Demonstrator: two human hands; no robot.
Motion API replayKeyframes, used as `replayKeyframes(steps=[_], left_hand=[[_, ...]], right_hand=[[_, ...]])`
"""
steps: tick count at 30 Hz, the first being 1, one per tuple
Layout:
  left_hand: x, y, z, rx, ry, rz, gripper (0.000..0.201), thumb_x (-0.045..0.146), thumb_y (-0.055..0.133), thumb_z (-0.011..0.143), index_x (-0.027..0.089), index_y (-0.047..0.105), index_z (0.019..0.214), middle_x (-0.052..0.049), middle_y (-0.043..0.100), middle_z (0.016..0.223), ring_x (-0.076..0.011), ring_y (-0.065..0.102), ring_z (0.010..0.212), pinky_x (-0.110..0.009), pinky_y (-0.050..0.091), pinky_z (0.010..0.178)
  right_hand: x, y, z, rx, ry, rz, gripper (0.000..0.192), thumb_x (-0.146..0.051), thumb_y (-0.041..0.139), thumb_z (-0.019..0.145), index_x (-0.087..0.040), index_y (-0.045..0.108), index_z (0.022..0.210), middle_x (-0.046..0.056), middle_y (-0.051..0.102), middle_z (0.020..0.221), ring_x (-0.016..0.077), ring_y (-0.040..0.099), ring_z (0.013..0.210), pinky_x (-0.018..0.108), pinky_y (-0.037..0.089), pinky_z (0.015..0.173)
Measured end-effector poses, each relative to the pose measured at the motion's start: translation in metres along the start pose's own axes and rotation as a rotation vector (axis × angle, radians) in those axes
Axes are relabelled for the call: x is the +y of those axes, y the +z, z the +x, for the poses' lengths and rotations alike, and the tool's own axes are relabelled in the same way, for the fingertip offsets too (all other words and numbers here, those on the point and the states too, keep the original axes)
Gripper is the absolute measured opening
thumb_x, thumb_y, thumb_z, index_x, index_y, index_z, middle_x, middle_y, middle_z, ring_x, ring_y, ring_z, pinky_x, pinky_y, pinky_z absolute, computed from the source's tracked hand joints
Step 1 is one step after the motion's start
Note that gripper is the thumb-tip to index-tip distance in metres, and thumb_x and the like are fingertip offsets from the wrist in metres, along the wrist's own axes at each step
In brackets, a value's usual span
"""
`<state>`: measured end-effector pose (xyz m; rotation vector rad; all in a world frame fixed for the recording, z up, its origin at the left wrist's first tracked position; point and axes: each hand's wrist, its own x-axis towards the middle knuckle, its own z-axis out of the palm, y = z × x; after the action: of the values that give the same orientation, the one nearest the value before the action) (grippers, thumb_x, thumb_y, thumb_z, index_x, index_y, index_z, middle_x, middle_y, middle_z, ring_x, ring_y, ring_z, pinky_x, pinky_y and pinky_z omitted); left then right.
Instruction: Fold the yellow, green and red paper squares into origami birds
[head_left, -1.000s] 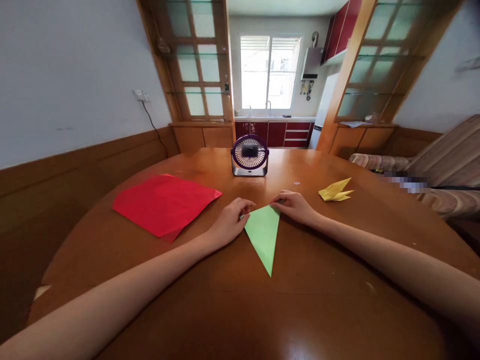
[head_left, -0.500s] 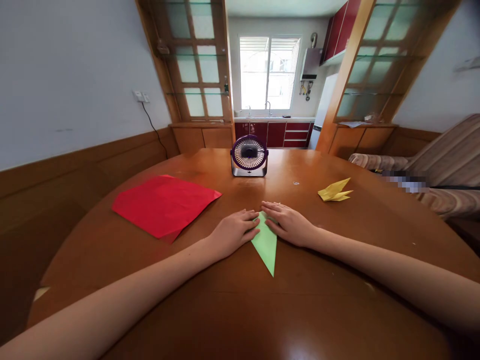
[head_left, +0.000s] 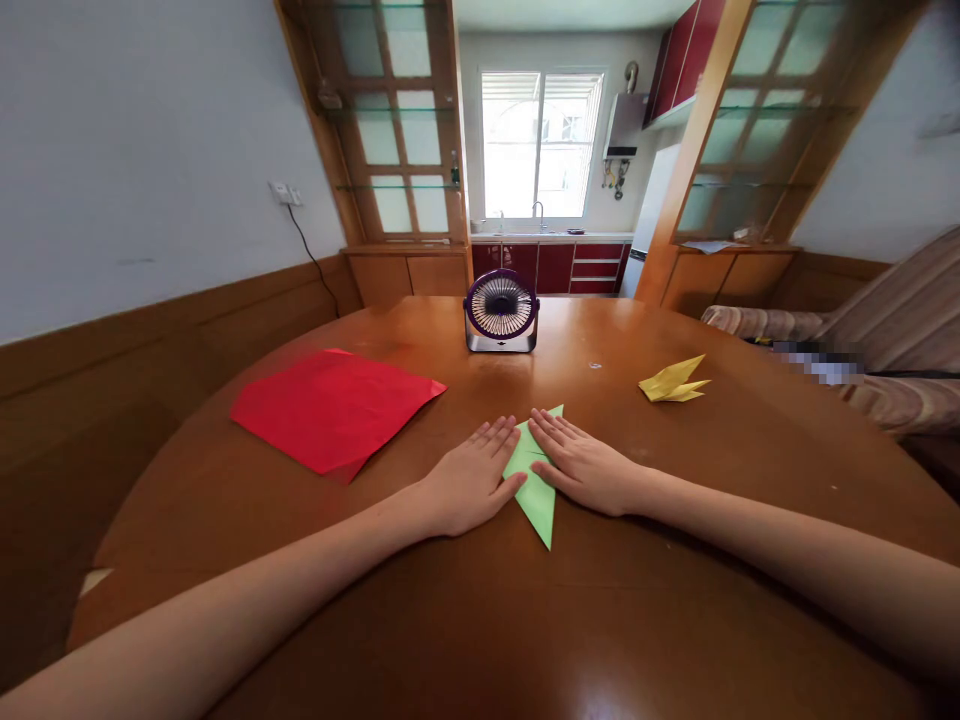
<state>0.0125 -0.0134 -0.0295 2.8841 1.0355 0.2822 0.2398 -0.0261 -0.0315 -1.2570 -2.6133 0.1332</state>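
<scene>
A folded green paper [head_left: 537,483] lies on the round wooden table [head_left: 525,620], its long point toward me. My left hand [head_left: 471,478] lies flat, fingers spread, pressing the paper's left side. My right hand [head_left: 583,464] lies flat on its right side, fingers pointing toward the left hand. Both palms cover most of the paper's upper flaps; a small green corner [head_left: 555,410] sticks out beyond the fingertips.
A red paper sheet [head_left: 334,405] lies on the table to the left. A yellow folded paper figure [head_left: 672,381] sits to the right. A small purple desk fan [head_left: 501,310] stands at the far middle. A striped sofa [head_left: 885,340] is at the right.
The green triangle's top corners were folded inward and it became narrower. Both hands went from pinching the corners to lying flat on the folds, sliding slightly toward me.
</scene>
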Motion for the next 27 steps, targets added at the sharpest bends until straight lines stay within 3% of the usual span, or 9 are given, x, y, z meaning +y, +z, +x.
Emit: replayKeyframes(steps=[6, 14, 23, 27], left_hand=[[-0.008, -0.004, -0.002, -0.002, -0.006, 0.019, 0.079, 0.065, 0.028, 0.094, 0.011, 0.021, 0.152, -0.017, 0.019, 0.157, -0.0262, 0.017, 0.147, -0.041, 0.013, 0.119], [0.001, -0.015, -0.002, -0.086, -0.030, 0.015, 0.102, 0.080, 0.033, 0.082, 0.009, 0.016, 0.152, -0.019, 0.013, 0.157, -0.0295, 0.013, 0.147, -0.046, 0.005, 0.119], [0.008, -0.013, -0.001, -0.057, -0.055, 0.066, 0.114, 0.086, 0.033, 0.075, 0.004, 0.014, 0.152, -0.022, 0.010, 0.157, -0.0337, 0.005, 0.147, -0.051, -0.004, 0.117], [0.011, -0.015, -0.001, -0.103, -0.052, 0.066, 0.112, 0.084, 0.031, 0.078, 0.002, 0.011, 0.152, -0.023, 0.004, 0.157, -0.0326, 0.001, 0.147, -0.048, -0.002, 0.118]], right_hand=[[0.004, -0.003, -0.005, -0.014, -0.013, 0.024, 0.082, -0.064, 0.030, 0.095, -0.005, 0.022, 0.151, 0.019, 0.015, 0.157, 0.0297, 0.013, 0.147, 0.047, 0.018, 0.121], [0.004, -0.010, -0.006, -0.066, -0.010, 0.036, 0.093, -0.071, 0.036, 0.089, -0.005, 0.018, 0.152, 0.018, 0.013, 0.157, 0.0306, 0.011, 0.147, 0.046, 0.014, 0.121], [0.003, -0.011, -0.005, -0.047, -0.028, 0.023, 0.092, -0.071, 0.035, 0.090, -0.005, 0.018, 0.152, 0.019, 0.016, 0.157, 0.0303, 0.012, 0.147, 0.045, 0.015, 0.121], [0.002, -0.010, -0.005, -0.041, -0.033, 0.028, 0.092, -0.070, 0.036, 0.090, -0.005, 0.019, 0.152, 0.019, 0.015, 0.157, 0.0308, 0.013, 0.147, 0.046, 0.016, 0.121]])
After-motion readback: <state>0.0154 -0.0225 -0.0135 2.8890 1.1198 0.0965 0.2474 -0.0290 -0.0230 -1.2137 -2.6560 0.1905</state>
